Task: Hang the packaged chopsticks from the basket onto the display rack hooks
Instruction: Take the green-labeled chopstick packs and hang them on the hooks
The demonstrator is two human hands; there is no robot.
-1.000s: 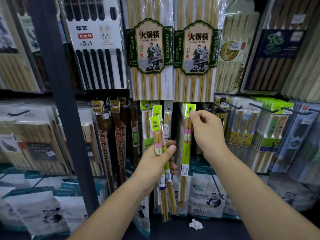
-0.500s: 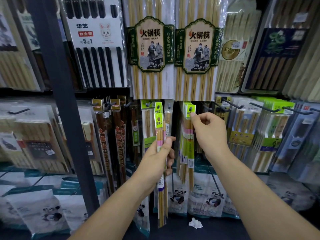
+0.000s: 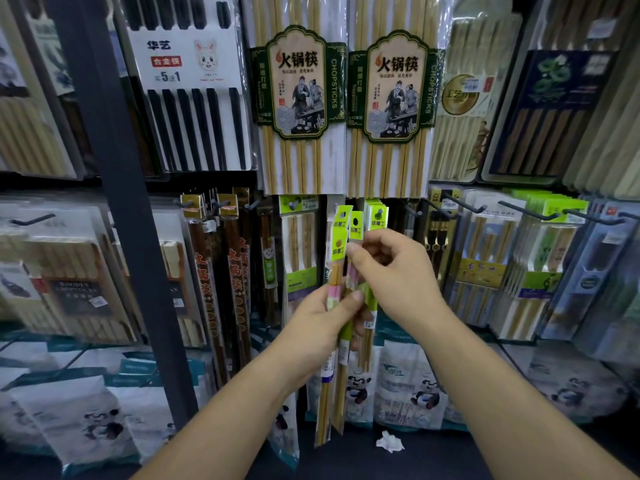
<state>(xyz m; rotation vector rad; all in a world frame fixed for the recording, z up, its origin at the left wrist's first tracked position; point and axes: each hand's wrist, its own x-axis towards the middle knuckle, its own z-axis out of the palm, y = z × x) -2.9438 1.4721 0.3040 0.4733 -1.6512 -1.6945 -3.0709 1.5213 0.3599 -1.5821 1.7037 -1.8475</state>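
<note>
Head view: the left hand (image 3: 322, 317) grips a bunch of chopstick packs (image 3: 341, 237) — upright. The right hand (image 3: 398, 271) pinches one pack's green top.

The left green label (image 3: 300, 81) and right green label (image 3: 398, 86) on tall bamboo packs read 火锅筷 and CHOPSTICKS, while the white card (image 3: 180, 60) of black chopsticks reads 华艺, 合金筷, 5 and 1 — characters on the slim packs' (image 3: 341, 223) green headers are too blurred.
</note>
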